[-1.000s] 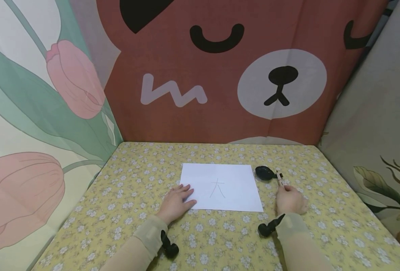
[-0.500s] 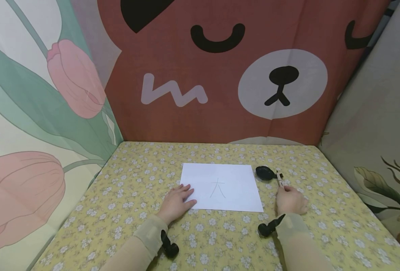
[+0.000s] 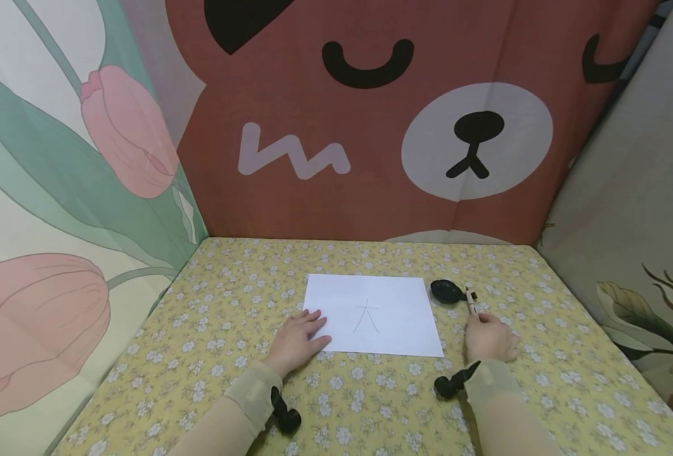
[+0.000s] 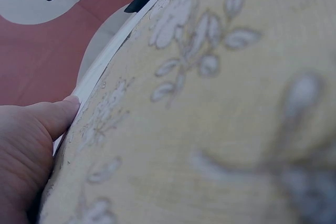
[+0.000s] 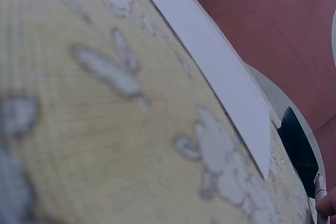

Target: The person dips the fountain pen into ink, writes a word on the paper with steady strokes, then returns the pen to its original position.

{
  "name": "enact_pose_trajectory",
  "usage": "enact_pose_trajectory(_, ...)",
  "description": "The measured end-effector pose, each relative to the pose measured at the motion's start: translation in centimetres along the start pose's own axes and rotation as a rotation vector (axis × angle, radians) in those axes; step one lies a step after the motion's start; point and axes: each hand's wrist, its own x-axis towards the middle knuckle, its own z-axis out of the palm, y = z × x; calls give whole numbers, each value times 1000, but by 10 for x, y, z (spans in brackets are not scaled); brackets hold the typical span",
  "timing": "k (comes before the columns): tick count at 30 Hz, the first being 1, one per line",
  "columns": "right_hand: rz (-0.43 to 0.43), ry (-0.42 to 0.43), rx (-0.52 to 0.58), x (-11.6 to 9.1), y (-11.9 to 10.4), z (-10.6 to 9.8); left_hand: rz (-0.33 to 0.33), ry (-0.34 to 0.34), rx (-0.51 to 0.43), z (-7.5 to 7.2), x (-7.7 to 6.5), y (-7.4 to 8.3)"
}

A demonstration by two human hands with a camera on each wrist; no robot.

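Observation:
A white sheet of paper [image 3: 407,329] lies on the table, with thin dark strokes in its middle like the character 大. My left hand [image 3: 295,343] rests with spread fingers on the sheet's lower left corner; its thumb shows at the paper's edge in the left wrist view. To the right of the sheet, my right hand [image 3: 490,339] pinches a slim pale pen [image 3: 471,303], whose dark tip points away from me. Just beyond that hand sits a black oval dish [image 3: 446,292] with a short handle-like end; the pen overlaps this end in the head view.
A yellow flowered cloth [image 3: 245,285] covers the table. Behind it hangs a red-brown curtain [image 3: 290,209] with a bear print. Flowered drapes close off the left and right sides. Each wrist carries a black camera mount, such as the right mount [image 3: 454,382].

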Motion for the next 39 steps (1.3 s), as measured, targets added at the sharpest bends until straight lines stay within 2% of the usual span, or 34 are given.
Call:
enact_pose_trajectory(13,19,-2,24,-3,0,-2,-11,-3,13,1,1,-1)
enact_pose_trajectory(29,46,15,125,-2,3,2,-13,0,11,-1,1,0)
enact_pose_trajectory(39,62,34,99,3,5,3,-5,-7,8,-2,0,3)
